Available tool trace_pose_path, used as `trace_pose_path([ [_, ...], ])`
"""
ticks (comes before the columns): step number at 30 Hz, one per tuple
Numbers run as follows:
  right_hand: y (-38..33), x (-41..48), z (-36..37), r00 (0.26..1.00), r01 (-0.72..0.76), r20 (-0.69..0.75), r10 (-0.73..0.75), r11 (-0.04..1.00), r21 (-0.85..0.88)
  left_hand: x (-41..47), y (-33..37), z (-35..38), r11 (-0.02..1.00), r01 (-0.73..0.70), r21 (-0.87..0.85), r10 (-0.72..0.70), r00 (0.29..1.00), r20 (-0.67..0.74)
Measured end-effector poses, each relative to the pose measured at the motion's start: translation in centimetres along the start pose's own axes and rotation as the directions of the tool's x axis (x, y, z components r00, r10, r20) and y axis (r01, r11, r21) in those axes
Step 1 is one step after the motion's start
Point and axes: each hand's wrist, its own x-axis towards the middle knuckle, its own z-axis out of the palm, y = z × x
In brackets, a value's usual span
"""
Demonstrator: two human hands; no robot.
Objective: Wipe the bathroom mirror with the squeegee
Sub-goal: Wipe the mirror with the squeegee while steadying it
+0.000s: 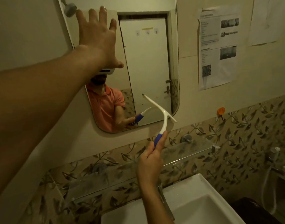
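The bathroom mirror (148, 65) hangs on the wall ahead, with rounded lower corners, reflecting a white door and a person in an orange shirt. My left hand (98, 38) is spread flat against the mirror's upper left part, fingers apart. My right hand (152, 160) grips the blue handle of a white squeegee (161, 113). Its blade lies slanted across the mirror's lower right area, one end past the mirror's bottom edge; whether it touches the glass I cannot tell.
A glass shelf (179, 152) runs below the mirror over leaf-patterned tiles. A white sink (203, 199) with a tap sits beneath my right arm. Printed papers (217, 50) are taped to the wall on the right. An orange hook (221, 111) and a hose fitting (274, 152) are further right.
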Motion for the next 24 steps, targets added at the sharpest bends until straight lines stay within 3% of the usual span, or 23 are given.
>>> trace_pose_path([
  [10, -1.0, -4.8, 0.9, 0.982, -0.169, 0.1, 0.158, 0.98, 0.108, 0.1, 0.0, -0.3, 0.999, 0.007, -0.035, -0.006, 1.0, 0.025],
  [18, -4.5, 1.5, -3.1, 0.978, -0.12, -0.11, 0.176, 0.912, 0.393, 0.1, -0.1, 0.2, 1.0, 0.003, -0.031, -0.001, 0.999, 0.039],
  [24, -6.8, 6.3, -3.2, 0.972, -0.141, -0.124, 0.201, 0.914, 0.38, 0.1, -0.3, 0.1, 0.999, 0.023, -0.038, -0.021, 0.999, 0.046],
])
